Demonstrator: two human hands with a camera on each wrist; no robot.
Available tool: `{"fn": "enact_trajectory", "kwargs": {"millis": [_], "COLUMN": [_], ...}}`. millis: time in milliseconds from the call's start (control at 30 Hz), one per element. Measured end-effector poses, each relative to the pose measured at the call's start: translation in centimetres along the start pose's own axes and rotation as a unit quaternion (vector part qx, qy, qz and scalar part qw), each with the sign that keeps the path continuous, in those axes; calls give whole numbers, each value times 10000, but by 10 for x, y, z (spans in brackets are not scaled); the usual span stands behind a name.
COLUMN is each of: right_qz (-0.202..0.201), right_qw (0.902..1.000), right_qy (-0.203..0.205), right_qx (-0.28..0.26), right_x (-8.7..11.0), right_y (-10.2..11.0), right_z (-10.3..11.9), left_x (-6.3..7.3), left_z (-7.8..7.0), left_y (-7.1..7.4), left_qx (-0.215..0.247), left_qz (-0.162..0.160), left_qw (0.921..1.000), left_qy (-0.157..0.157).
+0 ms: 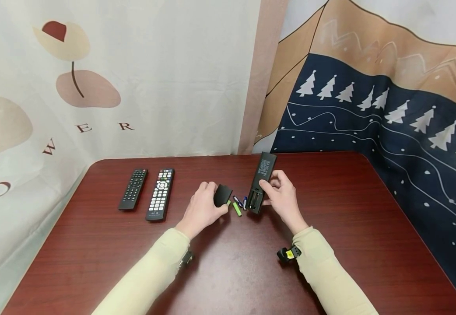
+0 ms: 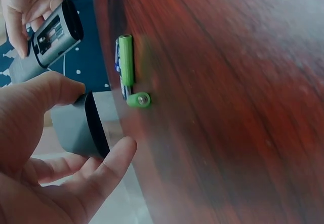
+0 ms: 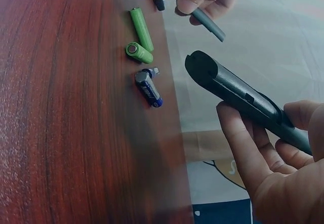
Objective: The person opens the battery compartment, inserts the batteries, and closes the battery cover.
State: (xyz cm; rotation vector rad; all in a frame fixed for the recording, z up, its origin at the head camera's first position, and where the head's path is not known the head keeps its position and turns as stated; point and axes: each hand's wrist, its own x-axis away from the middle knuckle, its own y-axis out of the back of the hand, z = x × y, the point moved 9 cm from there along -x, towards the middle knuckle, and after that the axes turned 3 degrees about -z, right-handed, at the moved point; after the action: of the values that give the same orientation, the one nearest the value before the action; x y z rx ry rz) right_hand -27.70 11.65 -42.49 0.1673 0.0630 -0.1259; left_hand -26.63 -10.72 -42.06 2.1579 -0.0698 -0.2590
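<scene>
My left hand [image 1: 200,209] pinches a dark battery cover [image 1: 222,195] between thumb and fingers, raised over the table. In my right hand [image 1: 284,199] is a black remote control [image 1: 266,166], held tilted with its labelled back facing up. Its battery compartment [image 2: 54,37] lies uncovered at the lower end, with metal contacts showing. Between the hands, two green batteries [image 3: 142,30] lie on the table, one crossing close by the other. Beside them are two blue-and-silver batteries [image 3: 150,91], nearer the right hand.
Two more remote controls lie face up left of my hands: a smaller black one [image 1: 133,189] and a longer one [image 1: 160,194] with white buttons. The reddish-brown table [image 1: 228,280] ends at the back against a pale curtain [image 1: 180,87] and a dark blue patterned cloth [image 1: 342,118].
</scene>
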Motion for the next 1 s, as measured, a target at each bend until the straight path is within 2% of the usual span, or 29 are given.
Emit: {"fn": "enact_trajectory", "kwargs": {"millis": [200,400,733,1000], "right_qz": [16,6,11,79], "right_qw": [10000,10000,9997,9995], "right_qy": [6,-26,-128,-205], "right_qx": [-58,-93,-185,-217], "right_x": [1,1,0,-1], "right_y": [0,0,1,3], "right_z": [1,0,-1,-1], "left_x": [2,3,4,6], "left_z": [9,20,36,44], "left_y": [6,10,10,8], "left_qx": [-134,-384,-873,-1199], "left_qz": [-87,5,61,265], "left_qw": [9998,9989,9947,9891], "left_qy": [103,261,534,806]}}
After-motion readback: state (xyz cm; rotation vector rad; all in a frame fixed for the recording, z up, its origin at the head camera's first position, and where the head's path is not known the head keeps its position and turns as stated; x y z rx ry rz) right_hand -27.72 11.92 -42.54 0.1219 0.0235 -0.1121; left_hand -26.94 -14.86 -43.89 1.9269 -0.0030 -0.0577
